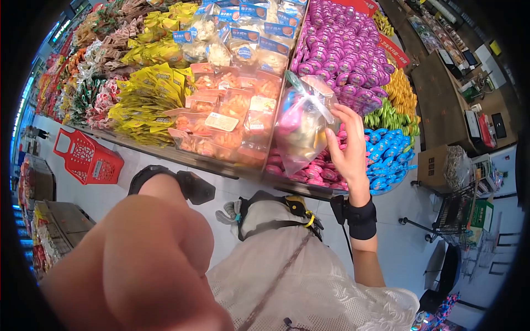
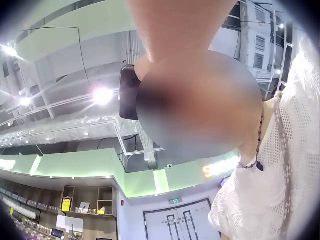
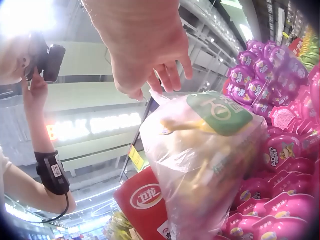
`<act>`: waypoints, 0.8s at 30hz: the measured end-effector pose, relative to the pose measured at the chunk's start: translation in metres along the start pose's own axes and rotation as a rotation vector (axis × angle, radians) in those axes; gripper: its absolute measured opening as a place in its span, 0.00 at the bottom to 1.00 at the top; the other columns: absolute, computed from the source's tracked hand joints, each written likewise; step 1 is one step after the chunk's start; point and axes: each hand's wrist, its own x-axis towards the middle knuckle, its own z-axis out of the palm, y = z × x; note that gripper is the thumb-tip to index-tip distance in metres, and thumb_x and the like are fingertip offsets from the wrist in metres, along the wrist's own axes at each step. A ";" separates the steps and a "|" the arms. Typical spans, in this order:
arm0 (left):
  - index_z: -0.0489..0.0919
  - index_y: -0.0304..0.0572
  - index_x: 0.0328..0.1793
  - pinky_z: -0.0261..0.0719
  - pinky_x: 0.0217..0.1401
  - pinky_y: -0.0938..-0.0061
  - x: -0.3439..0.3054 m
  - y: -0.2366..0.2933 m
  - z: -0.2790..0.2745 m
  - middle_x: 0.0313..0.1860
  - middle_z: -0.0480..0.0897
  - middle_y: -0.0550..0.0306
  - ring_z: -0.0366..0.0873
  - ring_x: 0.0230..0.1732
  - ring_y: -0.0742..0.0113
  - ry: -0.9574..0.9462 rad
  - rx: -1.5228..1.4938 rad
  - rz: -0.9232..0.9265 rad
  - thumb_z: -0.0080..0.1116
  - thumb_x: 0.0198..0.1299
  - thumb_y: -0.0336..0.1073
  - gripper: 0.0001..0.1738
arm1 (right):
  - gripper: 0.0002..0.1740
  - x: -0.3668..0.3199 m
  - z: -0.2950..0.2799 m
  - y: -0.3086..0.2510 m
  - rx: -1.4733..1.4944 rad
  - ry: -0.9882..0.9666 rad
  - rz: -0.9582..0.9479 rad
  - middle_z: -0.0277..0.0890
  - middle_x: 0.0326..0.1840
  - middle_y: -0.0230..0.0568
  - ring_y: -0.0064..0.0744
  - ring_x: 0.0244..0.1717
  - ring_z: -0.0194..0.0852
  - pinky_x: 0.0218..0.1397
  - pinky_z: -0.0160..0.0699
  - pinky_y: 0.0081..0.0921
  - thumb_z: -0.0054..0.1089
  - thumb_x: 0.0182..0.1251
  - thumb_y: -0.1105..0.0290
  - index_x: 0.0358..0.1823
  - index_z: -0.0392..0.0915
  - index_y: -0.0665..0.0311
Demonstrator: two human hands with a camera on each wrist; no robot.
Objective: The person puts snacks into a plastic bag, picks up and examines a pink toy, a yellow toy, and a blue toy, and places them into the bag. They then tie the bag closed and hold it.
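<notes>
A clear plastic bag (image 1: 301, 129) with a green printed label and colourful packets inside rests on pink packs (image 1: 317, 172) in the display bin. My right hand (image 1: 349, 144) is beside the bag's gathered top, its fingers extended and slightly bent. In the right wrist view this hand (image 3: 150, 60) hangs over the bag (image 3: 205, 145), fingertips close to its top, without a grip on it. My left arm is bent upward. In the right wrist view the left hand (image 3: 36, 91) is raised to the black head-worn camera (image 3: 53, 63), fingers at its edge; their hold is unclear.
Purple packs (image 1: 342, 49), blue packs (image 1: 386, 160) and green packs (image 1: 389, 118) surround the bag. To the left lie orange snack packs (image 1: 223, 121) and yellow bags (image 1: 149, 96). A red basket (image 1: 88, 157) stands on the floor; a black cart (image 1: 455, 212) is at right.
</notes>
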 end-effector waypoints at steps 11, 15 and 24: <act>0.76 0.34 0.40 0.63 0.32 0.78 -0.026 -0.022 -0.008 0.30 0.76 0.61 0.64 0.26 0.69 -0.020 0.282 -0.322 0.65 0.36 0.42 0.25 | 0.31 0.013 0.009 -0.002 -0.064 -0.133 -0.084 0.61 0.54 0.47 0.47 0.57 0.56 0.60 0.53 0.38 0.60 0.43 0.72 0.54 0.62 0.64; 0.77 0.35 0.39 0.63 0.30 0.78 -0.096 -0.059 -0.008 0.28 0.76 0.60 0.65 0.26 0.70 -0.168 0.518 -0.680 0.66 0.33 0.32 0.22 | 0.30 0.013 0.017 0.004 -0.021 -0.125 -0.044 0.63 0.51 0.47 0.48 0.54 0.58 0.58 0.56 0.38 0.60 0.43 0.72 0.52 0.62 0.65; 0.73 0.34 0.44 0.69 0.43 0.72 -0.200 -0.070 0.002 0.38 0.77 0.52 0.72 0.40 0.60 -0.262 0.669 -0.931 0.61 0.35 0.21 0.23 | 0.26 0.022 0.015 0.001 0.022 -0.138 0.010 0.65 0.46 0.46 0.46 0.49 0.61 0.52 0.61 0.34 0.60 0.42 0.74 0.48 0.66 0.65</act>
